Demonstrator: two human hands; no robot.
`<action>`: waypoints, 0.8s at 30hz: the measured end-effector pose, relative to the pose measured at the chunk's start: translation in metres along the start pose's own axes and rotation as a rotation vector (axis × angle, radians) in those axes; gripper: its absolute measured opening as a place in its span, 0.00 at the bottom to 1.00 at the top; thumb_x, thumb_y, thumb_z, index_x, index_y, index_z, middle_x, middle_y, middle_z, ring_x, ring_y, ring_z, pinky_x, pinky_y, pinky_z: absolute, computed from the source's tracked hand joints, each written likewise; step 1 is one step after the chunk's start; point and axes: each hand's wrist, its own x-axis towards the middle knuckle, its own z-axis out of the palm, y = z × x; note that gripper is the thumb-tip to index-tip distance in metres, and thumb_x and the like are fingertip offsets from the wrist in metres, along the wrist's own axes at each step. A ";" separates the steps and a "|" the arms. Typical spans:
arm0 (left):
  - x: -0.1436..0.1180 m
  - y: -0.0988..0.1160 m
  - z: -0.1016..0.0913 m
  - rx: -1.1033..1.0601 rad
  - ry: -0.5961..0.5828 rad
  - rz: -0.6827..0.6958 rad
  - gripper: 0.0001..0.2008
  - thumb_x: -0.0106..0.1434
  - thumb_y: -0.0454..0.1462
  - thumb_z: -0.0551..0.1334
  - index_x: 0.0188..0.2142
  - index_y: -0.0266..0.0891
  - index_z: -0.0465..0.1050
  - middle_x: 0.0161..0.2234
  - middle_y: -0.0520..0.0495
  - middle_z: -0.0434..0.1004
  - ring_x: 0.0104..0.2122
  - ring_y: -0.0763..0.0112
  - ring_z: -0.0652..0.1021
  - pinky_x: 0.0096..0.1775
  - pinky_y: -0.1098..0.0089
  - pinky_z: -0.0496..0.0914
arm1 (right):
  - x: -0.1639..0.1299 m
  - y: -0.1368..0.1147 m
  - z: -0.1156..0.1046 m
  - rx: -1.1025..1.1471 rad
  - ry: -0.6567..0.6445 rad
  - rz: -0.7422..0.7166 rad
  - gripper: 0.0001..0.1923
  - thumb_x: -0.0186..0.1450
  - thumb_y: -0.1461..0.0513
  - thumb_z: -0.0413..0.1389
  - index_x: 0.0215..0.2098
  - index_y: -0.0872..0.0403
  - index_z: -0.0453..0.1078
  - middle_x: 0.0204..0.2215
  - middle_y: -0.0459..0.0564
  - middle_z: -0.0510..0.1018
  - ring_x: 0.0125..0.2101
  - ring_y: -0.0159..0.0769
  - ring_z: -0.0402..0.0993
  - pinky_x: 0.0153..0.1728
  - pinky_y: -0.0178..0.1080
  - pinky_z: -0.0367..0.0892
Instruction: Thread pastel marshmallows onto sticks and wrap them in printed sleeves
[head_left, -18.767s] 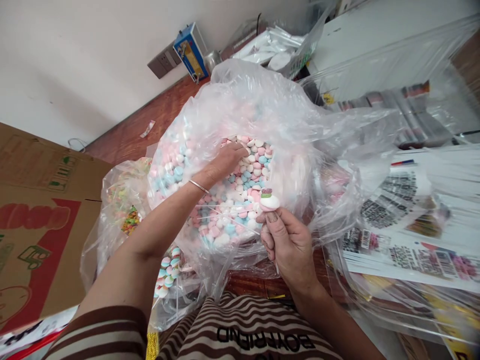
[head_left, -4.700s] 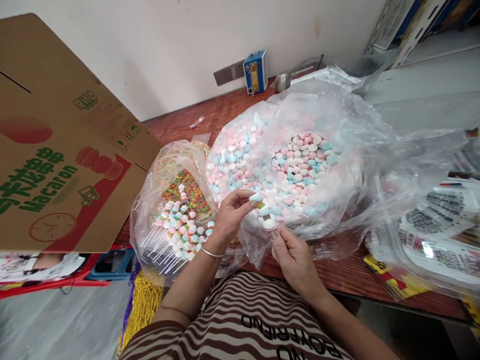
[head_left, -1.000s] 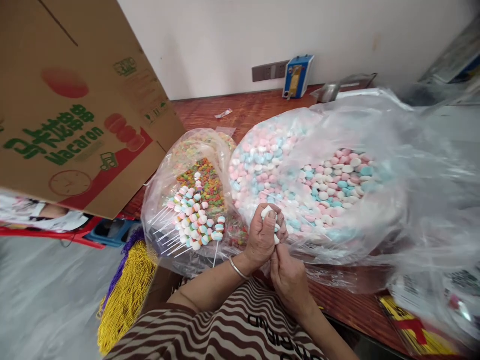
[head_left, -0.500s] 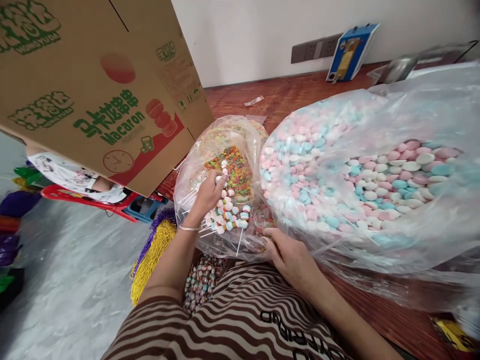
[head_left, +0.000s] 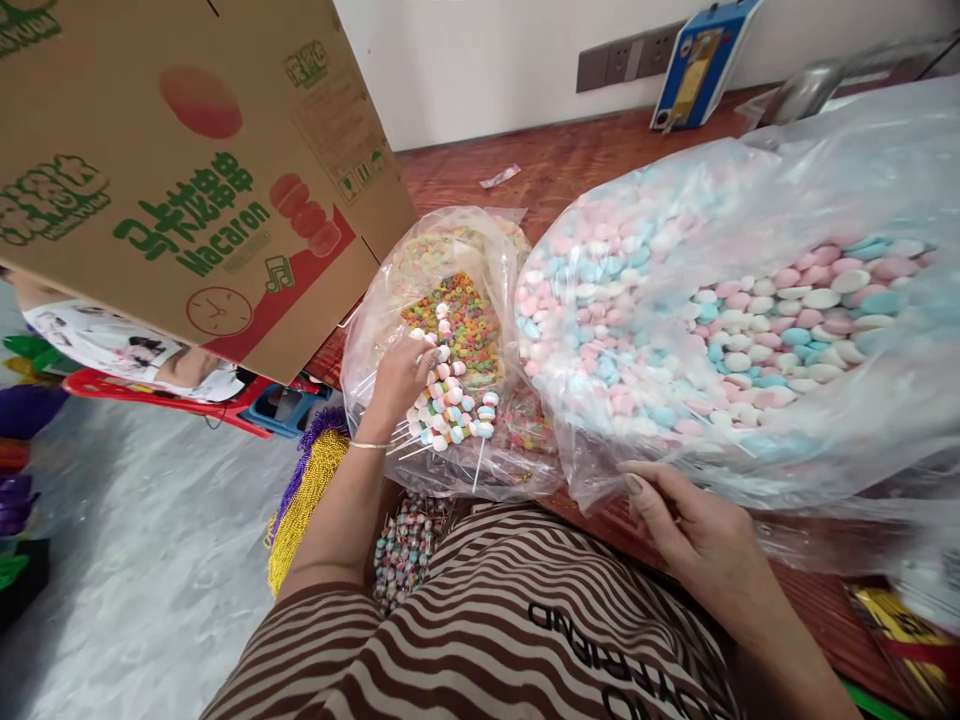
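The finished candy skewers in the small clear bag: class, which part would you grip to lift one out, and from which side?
Grip a candy skewer by its bare white stick, coming from the left, where the left hand is. The sticks fan out towards the bag's left edge, free of sweets, while the candy ends lie packed together on the right.

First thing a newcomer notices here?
The huge clear bag of pink, blue and white candies filling the right half. Left of it, the left hand lies on candy skewers in a smaller bag; a Macaron carton looms upper left.
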 end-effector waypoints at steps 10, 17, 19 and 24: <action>-0.091 0.080 0.043 0.019 -0.457 -0.079 0.20 0.66 0.35 0.61 0.57 0.40 0.65 0.42 0.43 0.80 0.40 0.58 0.79 0.37 0.67 0.66 | -0.023 -0.006 0.013 0.044 -0.057 0.071 0.13 0.73 0.56 0.49 0.41 0.50 0.74 0.31 0.46 0.83 0.28 0.35 0.79 0.31 0.34 0.70; -0.085 0.034 0.009 -0.267 -0.134 -0.196 0.17 0.66 0.35 0.58 0.55 0.40 0.69 0.30 0.52 0.75 0.30 0.68 0.76 0.37 0.69 0.67 | -0.026 0.000 0.030 0.044 -0.142 0.096 0.14 0.74 0.55 0.47 0.43 0.51 0.73 0.33 0.48 0.83 0.30 0.37 0.80 0.32 0.36 0.69; -0.079 0.019 0.000 -0.208 -0.053 -0.182 0.17 0.66 0.35 0.58 0.54 0.40 0.70 0.32 0.50 0.77 0.32 0.67 0.77 0.39 0.68 0.69 | -0.025 -0.002 0.035 0.041 -0.165 0.098 0.15 0.74 0.55 0.46 0.43 0.51 0.73 0.34 0.49 0.84 0.31 0.38 0.81 0.33 0.37 0.69; -0.067 -0.009 -0.001 0.013 -0.111 -0.073 0.16 0.66 0.33 0.56 0.52 0.39 0.75 0.49 0.39 0.81 0.47 0.57 0.79 0.48 0.63 0.70 | -0.020 -0.010 0.039 0.036 -0.201 0.089 0.15 0.75 0.56 0.47 0.43 0.51 0.74 0.34 0.50 0.84 0.31 0.40 0.80 0.34 0.39 0.69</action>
